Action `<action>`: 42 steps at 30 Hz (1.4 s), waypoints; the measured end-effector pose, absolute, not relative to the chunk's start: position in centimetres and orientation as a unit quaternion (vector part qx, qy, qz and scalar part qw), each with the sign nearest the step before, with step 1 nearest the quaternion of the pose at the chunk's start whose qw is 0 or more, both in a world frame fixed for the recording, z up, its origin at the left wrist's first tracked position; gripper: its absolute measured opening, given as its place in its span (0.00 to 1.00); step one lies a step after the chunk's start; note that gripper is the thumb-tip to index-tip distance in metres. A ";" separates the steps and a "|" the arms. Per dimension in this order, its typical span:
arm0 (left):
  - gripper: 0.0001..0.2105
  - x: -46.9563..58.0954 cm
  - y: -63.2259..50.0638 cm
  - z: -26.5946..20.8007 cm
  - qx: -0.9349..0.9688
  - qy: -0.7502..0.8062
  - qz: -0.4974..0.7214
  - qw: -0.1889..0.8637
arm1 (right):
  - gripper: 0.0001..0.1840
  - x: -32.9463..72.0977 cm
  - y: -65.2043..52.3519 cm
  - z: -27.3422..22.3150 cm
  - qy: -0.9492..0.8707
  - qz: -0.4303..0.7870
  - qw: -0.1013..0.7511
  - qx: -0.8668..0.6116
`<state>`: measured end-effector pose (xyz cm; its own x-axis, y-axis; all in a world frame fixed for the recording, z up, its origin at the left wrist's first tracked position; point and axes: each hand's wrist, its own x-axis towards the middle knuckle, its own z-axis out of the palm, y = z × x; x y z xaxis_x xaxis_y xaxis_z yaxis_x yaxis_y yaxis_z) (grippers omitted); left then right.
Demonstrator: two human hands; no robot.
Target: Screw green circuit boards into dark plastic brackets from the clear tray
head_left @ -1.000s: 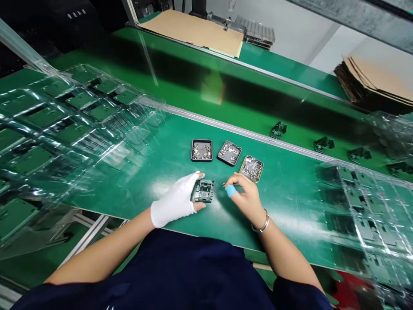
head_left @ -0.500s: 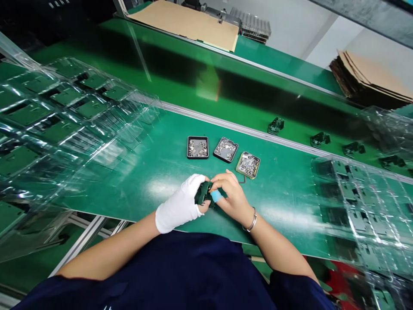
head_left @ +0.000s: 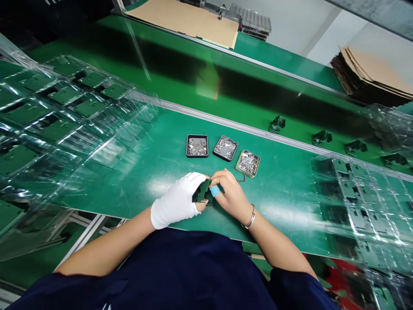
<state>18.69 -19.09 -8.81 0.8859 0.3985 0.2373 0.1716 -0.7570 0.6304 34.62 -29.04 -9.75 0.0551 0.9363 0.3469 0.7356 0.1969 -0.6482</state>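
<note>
At the near edge of the green bench [head_left: 284, 189], the gloved left hand [head_left: 176, 201] grips a small dark part [head_left: 203, 194], tilted, while the right hand [head_left: 230, 197] pinches its right side with fingertips pressed together. Pressed unevenly, the part might slip or twist free. Three small trays [head_left: 222, 150] lie just beyond; clear blister trays [head_left: 64, 125] crowd both sides.

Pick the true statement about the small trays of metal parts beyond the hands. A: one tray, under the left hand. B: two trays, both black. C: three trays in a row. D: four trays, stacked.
C: three small trays lie side by side on the green mat, beyond the gloved left hand and the bare right hand.
</note>
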 end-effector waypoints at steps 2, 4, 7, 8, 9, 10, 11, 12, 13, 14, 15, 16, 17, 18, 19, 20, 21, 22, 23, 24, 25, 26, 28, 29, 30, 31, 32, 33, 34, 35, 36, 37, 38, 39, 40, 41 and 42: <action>0.17 18.7 -19.1 -8.8 0.913 0.163 0.185 0.325 | 0.06 34.5 -28.9 -9.8 -0.669 0.126 0.389 -0.621; 0.17 18.8 -19.2 -9.0 0.912 0.174 0.200 0.314 | 0.06 34.4 -28.8 -9.9 -0.662 0.119 0.405 -0.620; 0.16 19.3 -19.4 -9.6 0.913 0.179 0.236 0.280 | 0.04 34.2 -28.8 -9.9 -0.647 0.119 0.427 -0.621; 0.15 19.4 -19.4 -9.8 0.913 0.179 0.247 0.270 | 0.04 34.1 -28.9 -9.8 -0.644 0.119 0.431 -0.621; 0.14 19.5 -19.3 -9.9 0.914 0.178 0.256 0.261 | 0.04 34.0 -28.9 -9.8 -0.641 0.119 0.434 -0.621; 0.12 19.7 -19.2 -9.9 0.915 0.177 0.262 0.251 | 0.05 34.0 -29.0 -9.7 -0.640 0.118 0.436 -0.621; 0.11 19.8 -19.2 -9.9 0.917 0.174 0.268 0.239 | 0.05 33.9 -29.0 -9.6 -0.640 0.117 0.437 -0.621; 0.10 19.9 -19.2 -9.8 0.920 0.173 0.274 0.223 | 0.05 33.9 -29.1 -9.6 -0.641 0.117 0.438 -0.619; 0.10 20.0 -19.2 -9.7 0.923 0.172 0.279 0.203 | 0.05 33.9 -29.2 -9.6 -0.642 0.116 0.438 -0.618; 0.10 20.1 -19.4 -9.7 0.925 0.173 0.284 0.181 | 0.05 33.9 -29.2 -9.7 -0.645 0.114 0.436 -0.617; 0.10 20.2 -19.6 -9.7 0.927 0.180 0.290 0.158 | 0.05 33.9 -29.3 -9.9 -0.648 0.108 0.433 -0.618; 0.10 20.3 -19.9 -9.8 0.926 0.191 0.295 0.137 | 0.06 33.8 -29.3 -10.1 -0.651 0.099 0.427 -0.620; 0.10 20.4 -20.2 -9.9 0.924 0.205 0.298 0.122 | 0.06 33.8 -29.4 -10.4 -0.653 0.088 0.417 -0.626; 0.10 20.5 -20.5 -10.1 0.923 0.217 0.298 0.113 | 0.07 33.8 -29.4 -10.6 -0.655 0.077 0.404 -0.634; 0.10 20.6 -20.8 -10.3 0.922 0.225 0.295 0.110 | 0.08 33.8 -29.4 -10.9 -0.655 0.069 0.389 -0.644; 0.11 20.7 -21.0 -10.5 0.922 0.228 0.290 0.114 | 0.10 33.9 -29.4 -11.1 -0.655 0.066 0.374 -0.653; 0.12 20.7 -21.1 -10.7 0.923 0.227 0.285 0.125 | 0.10 34.0 -29.4 -11.2 -0.656 0.070 0.363 -0.658; 0.13 20.6 -21.0 -10.9 0.924 0.221 0.279 0.142 | 0.10 34.2 -29.3 -11.2 -0.657 0.081 0.359 -0.658; 0.16 20.5 -20.9 -11.0 0.923 0.214 0.272 0.167 | 0.10 34.5 -29.2 -11.1 -0.658 0.096 0.361 -0.654; 0.18 20.3 -20.6 -11.2 0.921 0.207 0.263 0.199 | 0.09 34.9 -29.1 -10.8 -0.656 0.113 0.369 -0.649; 0.20 20.2 -20.3 -11.4 0.916 0.202 0.253 0.235 | 0.08 35.5 -28.9 -10.5 -0.652 0.128 0.379 -0.645; 0.21 20.0 -19.9 -11.5 0.910 0.200 0.239 0.274 | 0.07 36.3 -28.7 -10.1 -0.643 0.136 0.388 -0.646; 0.21 19.7 -19.2 -11.8 0.892 0.208 0.203 0.346 | 0.06 38.2 -27.8 -9.2 -0.614 0.129 0.385 -0.677; 0.21 19.6 -18.8 -12.0 0.881 0.219 0.185 0.376 | 0.06 39.3 -27.1 -8.9 -0.600 0.117 0.368 -0.701; 0.21 19.5 -18.6 -12.1 0.870 0.233 0.168 0.401 | 0.07 40.4 -26.3 -8.6 -0.592 0.104 0.337 -0.725; 0.22 19.5 -18.4 -12.1 0.860 0.246 0.154 0.420 | 0.08 41.4 -25.3 -8.4 -0.594 0.092 0.290 -0.745; 0.23 19.5 -18.3 -12.1 0.852 0.257 0.142 0.434 | 0.09 42.3 -24.3 -8.3 -0.604 0.081 0.234 -0.758; 0.25 19.4 -18.2 -12.1 0.847 0.264 0.134 0.442 | 0.10 43.0 -23.2 -8.3 -0.620 0.073 0.179 -0.761; 0.27 19.3 -18.1 -12.1 0.845 0.267 0.130 0.446 | 0.11 43.5 -22.2 -8.5 -0.636 0.065 0.132 -0.757; 0.29 19.1 -18.1 -12.0 0.845 0.266 0.130 0.445 | 0.12 43.8 -21.2 -8.6 -0.651 0.058 0.097 -0.751; 0.30 18.9 -18.0 -12.0 0.847 0.264 0.134 0.442 | 0.11 44.0 -20.3 -8.9 -0.661 0.052 0.076 -0.745; 0.30 18.7 -18.0 -11.9 0.849 0.262 0.141 0.436 | 0.11 44.1 -19.6 -9.1 -0.667 0.047 0.065 -0.741; 0.30 18.4 -17.9 -11.9 0.850 0.264 0.149 0.431 | 0.10 44.1 -19.1 -9.4 -0.671 0.043 0.059 -0.738; 0.29 18.2 -17.7 -11.9 0.849 0.269 0.156 0.427 | 0.10 44.0 -18.6 -9.7 -0.673 0.038 0.051 -0.737; 0.28 18.0 -17.6 -11.9 0.847 0.276 0.160 0.426 | 0.10 44.0 -18.3 -10.0 -0.674 0.033 0.044 -0.736; 0.27 17.8 -17.4 -11.9 0.844 0.282 0.163 0.427 | 0.10 43.9 -18.1 -10.3 -0.674 0.029 0.038 -0.737; 0.26 17.6 -17.3 -12.0 0.841 0.287 0.165 0.428 | 0.10 43.8 -18.0 -10.6 -0.674 0.026 0.034 -0.738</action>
<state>17.62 -17.29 -11.96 0.7807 0.6241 0.0316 0.3417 -0.4687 0.8146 43.82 -18.00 -10.57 0.0914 0.9958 0.0073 0.9922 -0.0904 -0.0858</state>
